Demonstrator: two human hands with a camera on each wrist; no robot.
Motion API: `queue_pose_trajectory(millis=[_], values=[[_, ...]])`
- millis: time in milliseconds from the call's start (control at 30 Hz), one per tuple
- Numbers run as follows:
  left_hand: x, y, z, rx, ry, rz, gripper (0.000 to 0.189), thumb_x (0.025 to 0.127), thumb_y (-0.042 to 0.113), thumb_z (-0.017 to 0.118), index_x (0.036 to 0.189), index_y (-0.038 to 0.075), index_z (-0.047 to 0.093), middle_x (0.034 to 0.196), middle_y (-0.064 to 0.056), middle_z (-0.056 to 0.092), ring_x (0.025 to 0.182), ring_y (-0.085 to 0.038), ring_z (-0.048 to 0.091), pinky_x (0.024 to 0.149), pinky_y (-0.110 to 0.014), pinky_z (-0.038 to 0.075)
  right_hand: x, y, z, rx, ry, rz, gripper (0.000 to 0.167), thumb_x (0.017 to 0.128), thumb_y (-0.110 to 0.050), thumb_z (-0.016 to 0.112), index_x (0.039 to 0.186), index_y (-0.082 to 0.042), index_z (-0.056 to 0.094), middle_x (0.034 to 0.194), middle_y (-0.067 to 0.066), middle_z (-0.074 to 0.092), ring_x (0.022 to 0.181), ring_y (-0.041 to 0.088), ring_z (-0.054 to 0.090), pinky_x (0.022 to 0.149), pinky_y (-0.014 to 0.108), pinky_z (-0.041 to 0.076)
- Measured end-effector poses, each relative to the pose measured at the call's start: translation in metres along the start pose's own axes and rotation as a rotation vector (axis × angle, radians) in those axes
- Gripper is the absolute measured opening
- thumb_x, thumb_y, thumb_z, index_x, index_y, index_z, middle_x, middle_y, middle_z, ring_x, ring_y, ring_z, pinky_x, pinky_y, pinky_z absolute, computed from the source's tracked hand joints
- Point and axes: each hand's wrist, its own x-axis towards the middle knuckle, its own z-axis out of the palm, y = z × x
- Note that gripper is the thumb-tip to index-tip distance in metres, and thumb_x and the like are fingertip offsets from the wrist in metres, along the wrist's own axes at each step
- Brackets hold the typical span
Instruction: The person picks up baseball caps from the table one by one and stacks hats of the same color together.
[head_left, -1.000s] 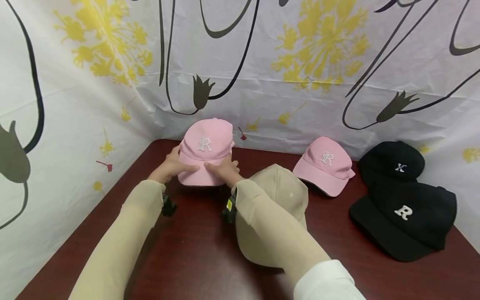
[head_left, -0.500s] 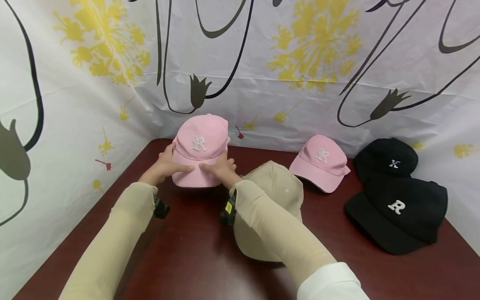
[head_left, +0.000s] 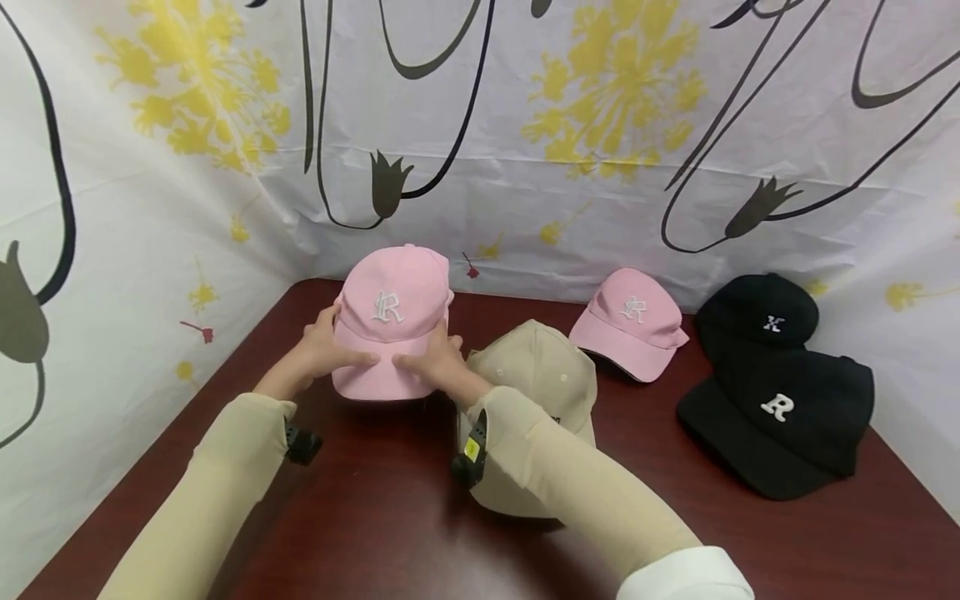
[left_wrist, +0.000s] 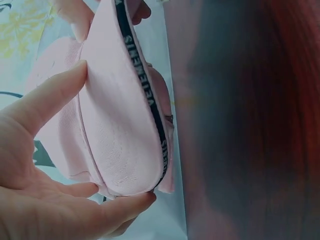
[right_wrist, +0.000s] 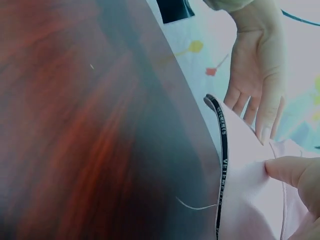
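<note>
A pink baseball cap (head_left: pixel 390 292) with a white embroidered R is held in both hands at the back left of the table. My left hand (head_left: pixel 322 346) grips its left side, thumb on top of the brim. From the right side my right hand (head_left: pixel 438 362) grips it likewise, the two thumbs pointing toward each other. Black lettered trim (left_wrist: pixel 142 75) runs along the brim's edge in the left wrist view. The right wrist view shows a loose pale thread (right_wrist: pixel 192 205) at that edge. Beneath the right forearm sits a tan cap (head_left: pixel 536 367), partly hidden.
Another pink cap (head_left: pixel 630 321) lies at the back of the dark red wooden table (head_left: pixel 360 533). To its right are a black cap with a K (head_left: pixel 750 312) and an overlapping black cap with an R (head_left: pixel 810 400). Patterned white cloth (head_left: pixel 495 208) hangs behind and at the sides.
The held pink cap has come slightly nearer, both hands keeping their grip. The whole head view has shifted a little, so the other caps appear farther left.
</note>
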Motion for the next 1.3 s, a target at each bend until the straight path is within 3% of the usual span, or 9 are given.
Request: queue_pose_trajectory(millis=[200, 400, 733, 1033, 1300], values=[[-0.013, -0.006, 0.006, 0.037, -0.024, 0.015, 0.111, 0.069, 0.029, 0.079, 0.144, -0.004, 0.003, 0.136, -0.037, 0.014, 0.124, -0.048, 0.017, 0.098, -0.057, 0.024, -0.017, 0.013, 0.0, 0.015, -0.046, -0.106, 0.104, 0.073, -0.021, 0.077, 0.144, 0.002, 0.005, 0.126, 0.031, 0.036, 0.115, 0.037, 0.039, 0.093, 0.041, 0.038], [-0.03, -0.016, 0.015, 0.042, -0.071, 0.045, 0.113, 0.069, 0.032, 0.079, 0.143, -0.005, 0.003, 0.136, -0.036, 0.017, 0.122, -0.048, 0.018, 0.096, -0.059, 0.024, -0.042, 0.028, -0.004, 0.032, -0.151, -0.253, 0.103, 0.073, -0.008, 0.074, 0.142, 0.007, 0.0, 0.139, 0.036, 0.019, 0.129, 0.044, 0.018, 0.102, 0.047, 0.024], [-0.055, -0.02, 0.023, 0.134, -0.07, 0.028, 0.118, 0.064, 0.039, 0.081, 0.142, -0.008, 0.005, 0.129, -0.041, 0.02, 0.119, -0.05, 0.025, 0.092, -0.06, 0.029, -0.067, 0.044, 0.002, 0.003, -0.204, -0.26, 0.103, 0.073, -0.006, 0.074, 0.14, 0.013, 0.0, 0.138, 0.042, 0.008, 0.131, 0.046, 0.007, 0.106, 0.048, 0.012], [-0.071, -0.025, 0.03, 0.203, -0.045, 0.082, 0.12, 0.063, 0.039, 0.081, 0.141, -0.01, 0.004, 0.127, -0.039, 0.024, 0.113, -0.049, 0.03, 0.086, -0.06, 0.034, -0.078, 0.051, 0.005, -0.039, -0.228, -0.296, 0.102, 0.074, -0.007, 0.073, 0.141, 0.011, -0.002, 0.139, 0.042, 0.007, 0.132, 0.043, 0.011, 0.104, 0.044, 0.023], [-0.08, -0.027, 0.033, 0.23, -0.051, 0.103, 0.115, 0.062, 0.04, 0.081, 0.137, -0.013, 0.011, 0.119, -0.037, 0.031, 0.108, -0.045, 0.036, 0.084, -0.055, 0.038, -0.089, 0.056, 0.008, -0.051, -0.224, -0.329, 0.106, 0.071, -0.008, 0.076, 0.139, 0.015, -0.001, 0.136, 0.043, 0.014, 0.13, 0.042, 0.017, 0.104, 0.045, 0.021]])
